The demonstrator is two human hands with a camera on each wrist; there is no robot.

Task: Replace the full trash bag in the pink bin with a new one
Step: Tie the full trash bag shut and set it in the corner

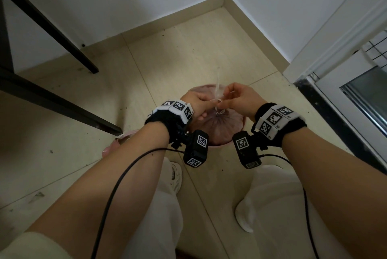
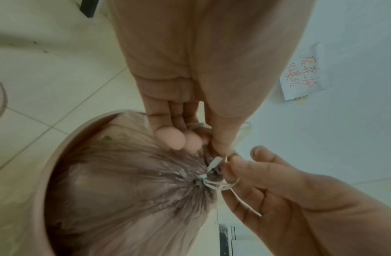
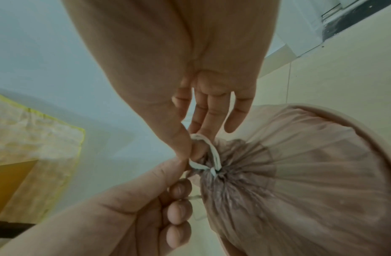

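The pink bin (image 1: 216,145) stands on the tiled floor between my feet, its rim also showing in the wrist views (image 2: 59,155) (image 3: 382,143). Inside it the full translucent trash bag (image 1: 219,127) (image 2: 124,181) (image 3: 299,173) is gathered tight at the neck by a white drawstring (image 1: 217,91) (image 2: 214,162) (image 3: 212,150). My left hand (image 1: 199,104) (image 2: 221,149) pinches the drawstring at the neck with thumb and forefinger. From the other side my right hand (image 1: 235,99) (image 3: 190,146) pinches a loop of the same string. The hands almost touch above the bag.
Black table legs (image 1: 62,110) slant across the left. A pink round object (image 1: 122,140) lies on the floor left of the bin. A sliding door frame (image 1: 335,99) runs along the right, with the wall corner (image 1: 225,1) behind. A handwritten note (image 2: 304,76) hangs on the wall.
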